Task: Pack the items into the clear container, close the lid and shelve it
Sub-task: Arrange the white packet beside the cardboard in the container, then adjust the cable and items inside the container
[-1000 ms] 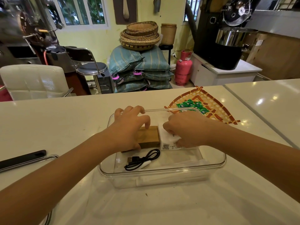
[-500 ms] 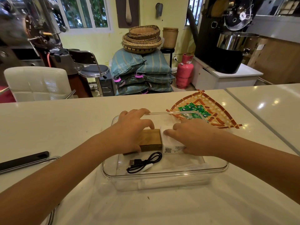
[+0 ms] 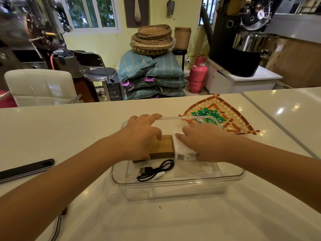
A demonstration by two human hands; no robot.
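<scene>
A clear container (image 3: 177, 183) stands on the white counter in front of me. Inside it lie a wooden block (image 3: 165, 147), a white packet with a QR code (image 3: 182, 150) and a coiled black cable (image 3: 156, 170). My left hand (image 3: 139, 136) rests over the wooden block, thumb at its near side, fingers reaching to the container's far rim. My right hand (image 3: 203, 145) lies flat on the white packet, pressing it down beside the block. Green sachets (image 3: 208, 115) lie on a woven tray (image 3: 231, 117) just behind the container.
A dark flat bar on a clear lid (image 3: 26, 169) lies at the left of the counter. A seam (image 3: 278, 122) splits the counter at the right. Beyond the counter stand a white chair (image 3: 40, 86), a stool, stacked sacks with baskets and a pink gas cylinder (image 3: 198, 75).
My right hand has gone from curled on the white packet to lying flat on top of it. My left hand stays on the wooden block. The view has shifted slightly.
</scene>
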